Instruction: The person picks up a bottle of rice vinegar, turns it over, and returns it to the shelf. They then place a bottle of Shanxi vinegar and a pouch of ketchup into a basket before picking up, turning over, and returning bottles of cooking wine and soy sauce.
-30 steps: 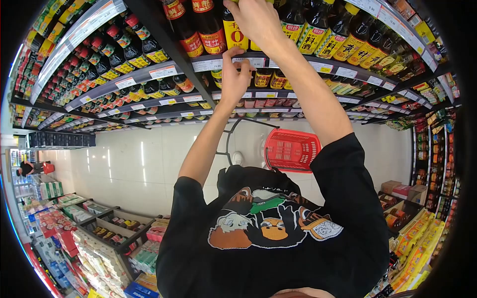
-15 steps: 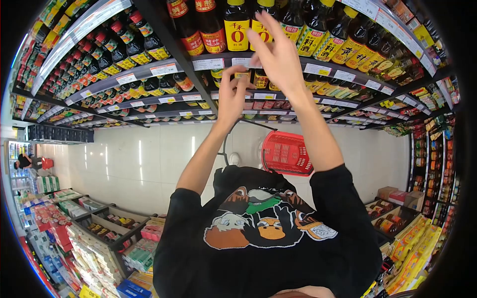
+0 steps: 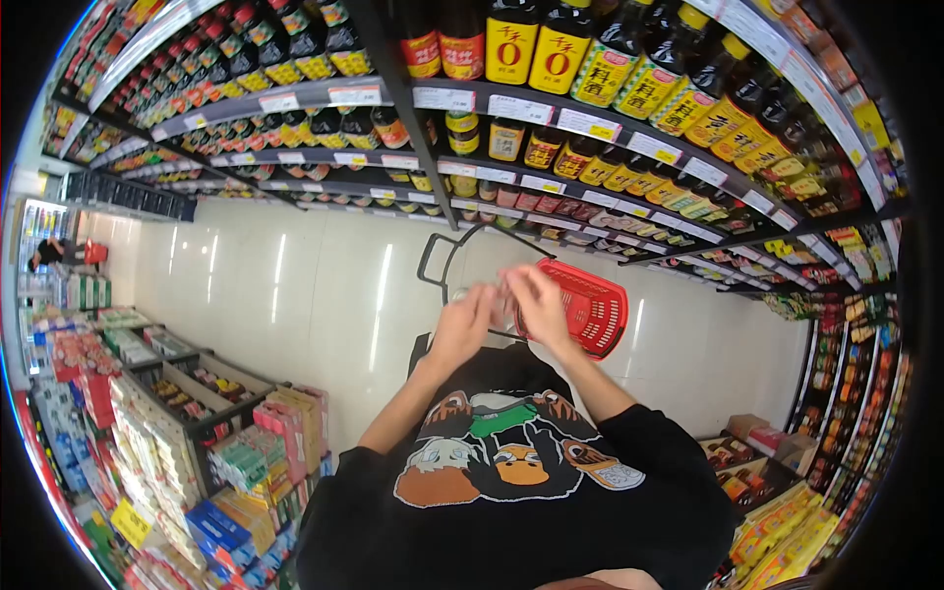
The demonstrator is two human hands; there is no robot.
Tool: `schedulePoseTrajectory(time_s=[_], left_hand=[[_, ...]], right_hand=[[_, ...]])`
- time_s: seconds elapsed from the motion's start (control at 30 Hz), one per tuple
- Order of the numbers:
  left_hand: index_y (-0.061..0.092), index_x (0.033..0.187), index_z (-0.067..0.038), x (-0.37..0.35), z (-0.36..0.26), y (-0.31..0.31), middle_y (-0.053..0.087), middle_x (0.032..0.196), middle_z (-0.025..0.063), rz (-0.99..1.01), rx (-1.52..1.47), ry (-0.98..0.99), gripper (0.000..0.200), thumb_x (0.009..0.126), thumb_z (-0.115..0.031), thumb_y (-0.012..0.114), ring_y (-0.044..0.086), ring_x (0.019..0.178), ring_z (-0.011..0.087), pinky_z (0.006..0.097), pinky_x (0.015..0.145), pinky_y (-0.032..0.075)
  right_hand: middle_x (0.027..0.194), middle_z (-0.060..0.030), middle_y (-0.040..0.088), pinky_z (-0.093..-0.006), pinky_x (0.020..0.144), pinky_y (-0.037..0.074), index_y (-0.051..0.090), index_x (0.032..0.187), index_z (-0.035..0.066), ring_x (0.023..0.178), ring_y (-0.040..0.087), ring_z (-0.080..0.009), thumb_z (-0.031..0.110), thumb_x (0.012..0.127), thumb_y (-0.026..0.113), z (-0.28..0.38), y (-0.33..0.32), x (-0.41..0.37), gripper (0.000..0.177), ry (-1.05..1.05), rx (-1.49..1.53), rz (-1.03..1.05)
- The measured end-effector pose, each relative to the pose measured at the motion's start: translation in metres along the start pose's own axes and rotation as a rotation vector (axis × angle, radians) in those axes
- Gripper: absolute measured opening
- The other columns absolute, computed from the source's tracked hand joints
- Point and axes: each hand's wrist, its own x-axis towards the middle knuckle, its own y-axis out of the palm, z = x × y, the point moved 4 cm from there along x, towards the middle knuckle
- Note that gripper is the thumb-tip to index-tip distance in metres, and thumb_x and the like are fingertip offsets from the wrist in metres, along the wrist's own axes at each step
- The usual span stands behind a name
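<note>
Supermarket aisle, shelves (image 3: 521, 108) up top; mid-frame, left hand (image 3: 462, 326) beside right hand (image 3: 541, 305), overlapping red basket (image 3: 602, 315); fingers (image 3: 519, 283) blurred, cannot tell grip.

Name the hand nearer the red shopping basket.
Right. The right hand overlaps the left rim of the red shopping basket in view; the left hand is beside it, farther left.

Red basket (image 3: 595, 310), yellow-labelled bottles (image 3: 511, 49)
</note>
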Motion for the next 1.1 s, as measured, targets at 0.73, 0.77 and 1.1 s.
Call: schedulePoseTrajectory(time_s=[0.73,0.77,1.1], left_hand=[[0.062,0.114,0.000,-0.147,0.069,-0.081,0.070,0.081,0.0099,0.091,0.205,-0.169,0.018,0.107,-0.010,0.049,0.073,0.076,0.0204,0.0326,0.073,0.057],[0.061,0.118,0.001,-0.150,0.073,-0.096,0.071,0.081,0.0103,0.097,0.211,-0.164,0.018,0.106,-0.007,0.051,0.072,0.077,0.0186,0.0309,0.073,0.057],[0.063,0.117,0.001,-0.188,0.139,-0.255,0.073,0.083,0.0112,0.060,0.280,-0.284,0.018,0.105,-0.008,0.054,0.074,0.079,0.0185,0.0305,0.072,0.057]], right_hand=[[0.130,-0.0117,0.067,-0.0335,0.098,0.048,0.052,0.139,0.001,0.119,0.063,-0.0198,0.025,0.104,0.057,-0.280,0.107,0.016,0.043,0.447,-0.082,0.215],[0.132,-0.0126,0.065,-0.0341,0.102,0.047,0.051,0.140,0.000,0.124,0.061,-0.0217,0.024,0.103,0.057,-0.304,0.117,0.033,0.045,0.404,-0.152,0.135],[0.149,-0.0302,0.048,-0.0377,0.116,0.037,0.028,0.155,-0.006,0.140,0.048,-0.0387,0.041,0.084,0.069,-0.416,0.158,0.145,0.094,0.550,-0.247,-0.524]])
